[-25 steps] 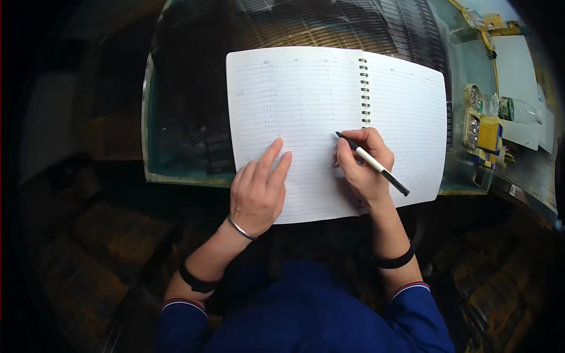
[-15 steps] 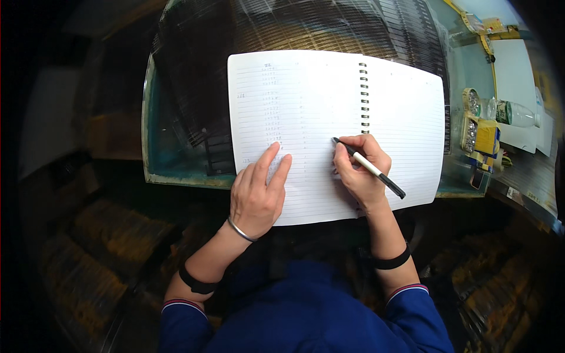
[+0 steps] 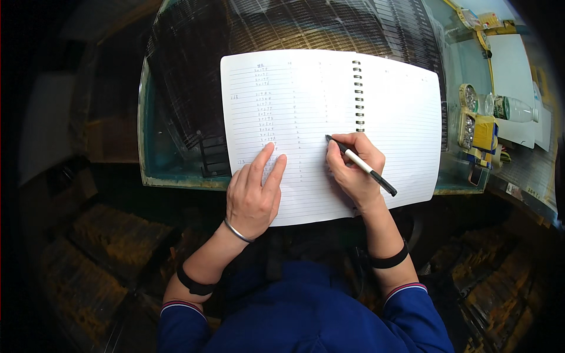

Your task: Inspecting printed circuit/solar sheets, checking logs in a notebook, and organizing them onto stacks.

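A spiral-bound notebook point(image 3: 400, 117) lies open in front of me, its ruled left page carrying handwritten columns. On the lower part of that page rests my left hand point(image 3: 254, 191), palm down, with index and middle fingers stretched apart beside the written entries. My right hand point(image 3: 360, 170) pinches a white pen with black ends point(image 3: 364, 164) near its tip. The tip points at the left page, a little left of the spiral binding; whether it touches the paper I cannot tell.
Under the notebook is a glass-topped table point(image 3: 176, 179) with dark, grid-patterned sheets point(image 3: 194, 76). To the right are a clear plastic bottle point(image 3: 518, 110), a yellow-and-blue box point(image 3: 484, 135), and small round containers point(image 3: 468, 97). White sheets point(image 3: 512, 65) lie farther back.
Notebook, hands and table all appear slightly farther left in the picture. My hands and the pen keep almost the same place on the page.
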`<state>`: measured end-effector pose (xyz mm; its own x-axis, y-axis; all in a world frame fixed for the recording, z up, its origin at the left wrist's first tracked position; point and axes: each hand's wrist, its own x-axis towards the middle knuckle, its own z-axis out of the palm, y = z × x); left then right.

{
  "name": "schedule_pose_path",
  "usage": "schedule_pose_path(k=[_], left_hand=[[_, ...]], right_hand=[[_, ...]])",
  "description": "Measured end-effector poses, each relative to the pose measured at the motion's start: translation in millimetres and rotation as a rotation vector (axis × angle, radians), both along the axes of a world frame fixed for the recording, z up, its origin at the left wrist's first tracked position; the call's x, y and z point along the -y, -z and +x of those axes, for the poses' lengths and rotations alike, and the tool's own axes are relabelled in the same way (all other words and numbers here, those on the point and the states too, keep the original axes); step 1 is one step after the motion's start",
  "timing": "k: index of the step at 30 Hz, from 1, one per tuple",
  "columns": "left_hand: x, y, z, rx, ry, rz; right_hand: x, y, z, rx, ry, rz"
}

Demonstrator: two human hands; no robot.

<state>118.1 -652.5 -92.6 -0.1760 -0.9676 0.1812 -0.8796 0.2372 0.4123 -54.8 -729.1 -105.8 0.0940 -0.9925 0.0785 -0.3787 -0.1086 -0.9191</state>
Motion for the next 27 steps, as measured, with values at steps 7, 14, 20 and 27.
schedule_pose_path(k=[7, 14, 20, 27], left_hand=[[0, 0, 0, 0.008, 0.002, -0.002], [0, -2, 0, 0.012, -0.002, -0.006], [1, -7, 1, -0.013, 0.02, 0.025], [0, -9, 6, -0.09, 0.053, -0.013]], right_hand=[[0, -2, 0, -0.032, -0.01, -0.011], [0, -4, -1, -0.103, -0.013, -0.048], [2, -23, -23, 0.378, 0.14, -0.03], [3, -47, -71, -0.286, 0.252, -0.658]])
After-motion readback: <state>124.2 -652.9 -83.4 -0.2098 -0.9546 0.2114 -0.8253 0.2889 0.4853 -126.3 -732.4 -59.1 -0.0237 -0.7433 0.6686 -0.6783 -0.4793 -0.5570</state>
